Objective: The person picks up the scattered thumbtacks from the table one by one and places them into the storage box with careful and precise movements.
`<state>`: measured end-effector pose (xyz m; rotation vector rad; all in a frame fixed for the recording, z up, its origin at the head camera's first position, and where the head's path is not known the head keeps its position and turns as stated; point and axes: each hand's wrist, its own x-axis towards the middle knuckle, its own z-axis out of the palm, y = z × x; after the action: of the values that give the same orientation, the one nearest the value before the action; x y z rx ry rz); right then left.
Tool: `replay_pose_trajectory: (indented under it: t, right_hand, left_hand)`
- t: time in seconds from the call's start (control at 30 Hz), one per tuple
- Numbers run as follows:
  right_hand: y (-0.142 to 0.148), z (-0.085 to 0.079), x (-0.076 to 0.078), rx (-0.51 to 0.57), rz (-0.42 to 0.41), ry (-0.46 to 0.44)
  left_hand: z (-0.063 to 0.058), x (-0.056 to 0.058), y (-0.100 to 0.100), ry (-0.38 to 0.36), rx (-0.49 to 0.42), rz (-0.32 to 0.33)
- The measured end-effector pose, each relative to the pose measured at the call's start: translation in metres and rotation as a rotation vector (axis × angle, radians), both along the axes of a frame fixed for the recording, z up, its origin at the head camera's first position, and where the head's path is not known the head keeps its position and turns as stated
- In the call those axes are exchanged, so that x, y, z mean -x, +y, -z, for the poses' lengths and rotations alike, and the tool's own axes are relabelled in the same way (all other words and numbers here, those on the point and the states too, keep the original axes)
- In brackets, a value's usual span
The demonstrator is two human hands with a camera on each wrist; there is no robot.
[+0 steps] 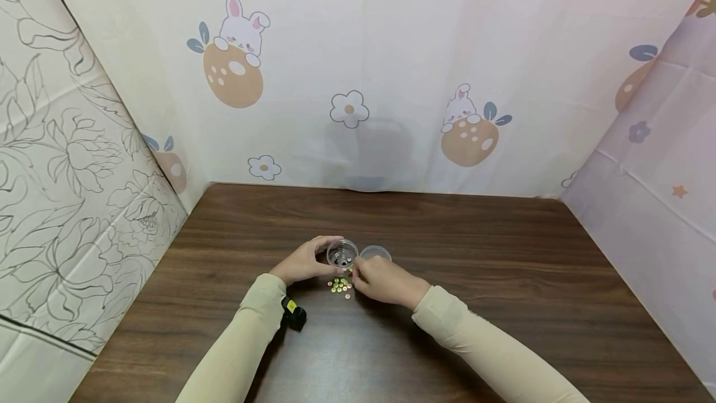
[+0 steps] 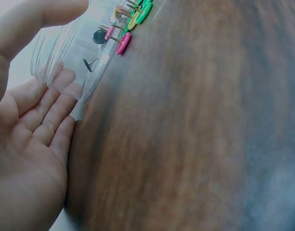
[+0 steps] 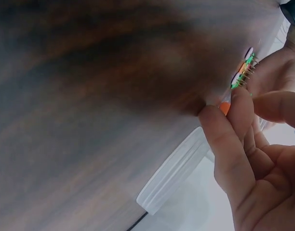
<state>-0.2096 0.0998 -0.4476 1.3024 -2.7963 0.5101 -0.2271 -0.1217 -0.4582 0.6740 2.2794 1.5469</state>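
My left hand (image 1: 302, 261) grips a clear plastic cup (image 1: 342, 255), thumb on one side and fingers on the other. A few thumbtacks lie in it, including a black one (image 2: 99, 36). Close beside the cup, my right hand (image 1: 386, 280) has its fingers bunched low at the table. An orange thumbtack (image 3: 224, 107) shows between its fingertips, partly hidden by them. Several thumbtacks (image 1: 340, 285) with green, yellow and pink heads lie in front of the cup, points up.
A clear round lid (image 1: 376, 252) lies just right of the cup, partly behind the right hand. A black device with a yellow label (image 1: 293, 313) sits at the left wrist. Patterned curtains (image 1: 358, 142) stand along the back edge of the brown table (image 1: 475, 229).
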Motion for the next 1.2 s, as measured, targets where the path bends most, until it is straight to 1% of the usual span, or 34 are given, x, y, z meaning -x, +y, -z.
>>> replay_pose_trajectory:
  t: [0.13, 0.2, 0.37, 0.47, 0.67, 0.73, 0.87, 0.97, 1.1, 1.2]
  right_hand:
    - [0.001, -0.003, 0.000, -0.002, 0.003, -0.063]
    - [0.001, -0.004, 0.000, -0.001, 0.003, -0.081]
    - [0.002, -0.004, 0.001, 0.020, 0.003, -0.087]
    - [0.002, -0.003, 0.001, 0.037, 0.002, -0.106]
    - [0.002, -0.002, 0.004, 0.070, 0.003, -0.112]
    - [0.002, -0.004, 0.006, 0.077, 0.021, -0.112]
    - [0.003, -0.007, 0.009, 0.096, 0.079, -0.165]
    - [0.004, -0.008, 0.013, 0.133, 0.115, -0.203]
    - [0.005, -0.008, 0.018, 0.184, 0.135, -0.202]
    - [0.004, -0.008, 0.021, 0.204, 0.136, -0.200]
  left_hand:
    - [0.001, 0.000, 0.000, -0.007, 0.000, -0.002]
    - [0.001, 0.000, 0.000, -0.010, 0.000, 0.000]
    - [0.000, 0.000, 0.000, -0.011, 0.012, 0.009]
    - [0.000, 0.000, 0.000, -0.009, 0.020, 0.011]
    - [0.000, 0.000, 0.000, -0.018, 0.001, 0.004]
    - [-0.001, -0.001, 0.000, -0.020, -0.003, 0.006]
    - [-0.002, 0.000, 0.000, -0.021, -0.003, 0.011]
    - [0.009, 0.005, 0.000, -0.020, 0.001, -0.001]
    - [0.026, 0.014, -0.002, -0.016, 0.013, -0.029]
    - [0.031, 0.016, -0.002, -0.018, 0.023, -0.042]
